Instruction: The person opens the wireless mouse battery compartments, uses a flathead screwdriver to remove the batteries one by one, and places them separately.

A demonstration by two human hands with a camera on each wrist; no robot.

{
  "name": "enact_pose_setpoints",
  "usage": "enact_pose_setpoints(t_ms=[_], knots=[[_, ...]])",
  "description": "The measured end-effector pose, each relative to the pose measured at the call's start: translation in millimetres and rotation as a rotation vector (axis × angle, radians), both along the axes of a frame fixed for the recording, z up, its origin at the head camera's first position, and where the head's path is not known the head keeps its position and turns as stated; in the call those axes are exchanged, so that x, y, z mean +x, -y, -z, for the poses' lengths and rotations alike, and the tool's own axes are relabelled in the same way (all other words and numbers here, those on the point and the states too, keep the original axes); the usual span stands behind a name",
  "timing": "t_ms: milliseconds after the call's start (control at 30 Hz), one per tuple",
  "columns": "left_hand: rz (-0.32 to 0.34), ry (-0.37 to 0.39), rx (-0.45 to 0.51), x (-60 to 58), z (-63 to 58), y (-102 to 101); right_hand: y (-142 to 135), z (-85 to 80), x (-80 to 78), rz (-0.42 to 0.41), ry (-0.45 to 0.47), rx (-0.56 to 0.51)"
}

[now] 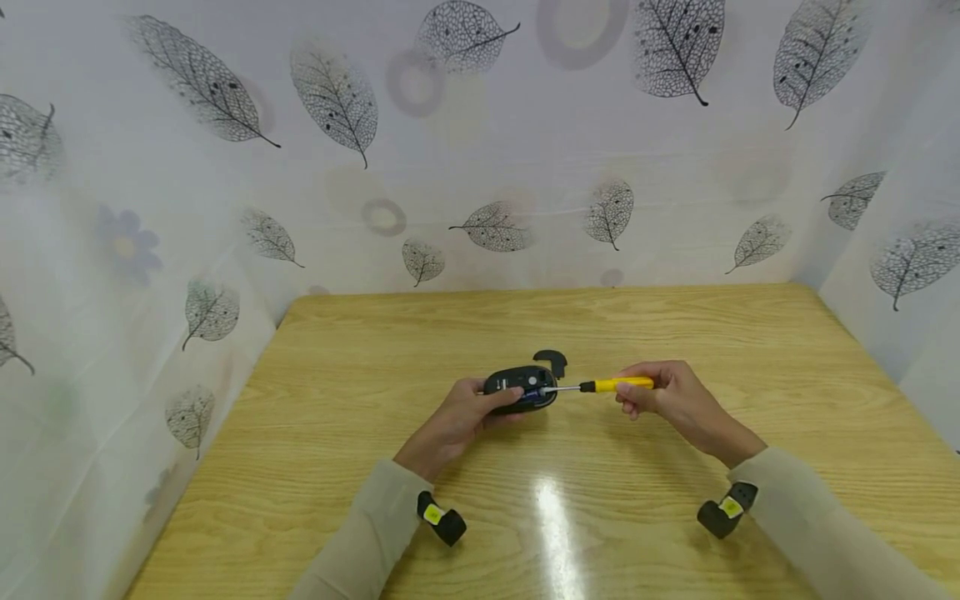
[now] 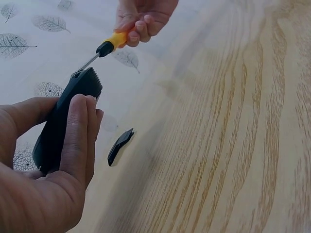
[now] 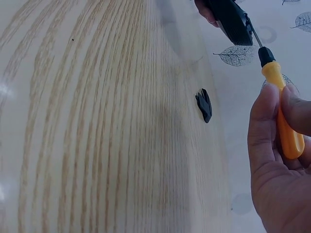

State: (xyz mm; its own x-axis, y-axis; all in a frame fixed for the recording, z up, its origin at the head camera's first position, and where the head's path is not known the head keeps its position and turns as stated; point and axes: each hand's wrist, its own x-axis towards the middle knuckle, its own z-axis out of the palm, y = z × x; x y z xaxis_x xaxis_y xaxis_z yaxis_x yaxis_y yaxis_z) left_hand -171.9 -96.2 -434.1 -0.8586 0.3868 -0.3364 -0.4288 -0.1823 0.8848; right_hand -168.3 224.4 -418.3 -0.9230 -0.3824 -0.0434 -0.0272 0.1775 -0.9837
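Note:
A black computer mouse [image 1: 501,381], underside up, is held in my left hand [image 1: 463,414], thumb across its open battery bay and fingers beneath. Inside the bay a dark blue battery [image 1: 531,395] shows partly, next to the thumb tip. My right hand [image 1: 670,398] pinches the yellow handle of a screwdriver [image 1: 624,384] between thumb and fingers. Its metal shaft points left, and the tip reaches into the bay beside the battery; exact contact is too small to tell. In the left wrist view the mouse [image 2: 73,111] stands tilted, the screwdriver [image 2: 114,41] meeting its upper end.
Just behind the mouse, a curved black battery cover [image 1: 552,360] lies on the wooden table [image 1: 360,350]. Leaf-patterned cloth [image 1: 525,150] hangs behind the table and along its sides. Each wrist wears a small black camera.

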Motion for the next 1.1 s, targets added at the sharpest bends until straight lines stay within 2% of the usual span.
enact_pose_setpoints(t_ms=[567, 1100], knots=[[0.017, 0.017, 0.032, -2.2, 0.1, -3.0, 0.3, 1.3, -1.6, -0.005, 0.066, -0.027], [-0.009, 0.033, 0.046, -1.5, 1.6, -1.6, 0.9, -2.1, -1.8, -0.003, 0.040, -0.003]])
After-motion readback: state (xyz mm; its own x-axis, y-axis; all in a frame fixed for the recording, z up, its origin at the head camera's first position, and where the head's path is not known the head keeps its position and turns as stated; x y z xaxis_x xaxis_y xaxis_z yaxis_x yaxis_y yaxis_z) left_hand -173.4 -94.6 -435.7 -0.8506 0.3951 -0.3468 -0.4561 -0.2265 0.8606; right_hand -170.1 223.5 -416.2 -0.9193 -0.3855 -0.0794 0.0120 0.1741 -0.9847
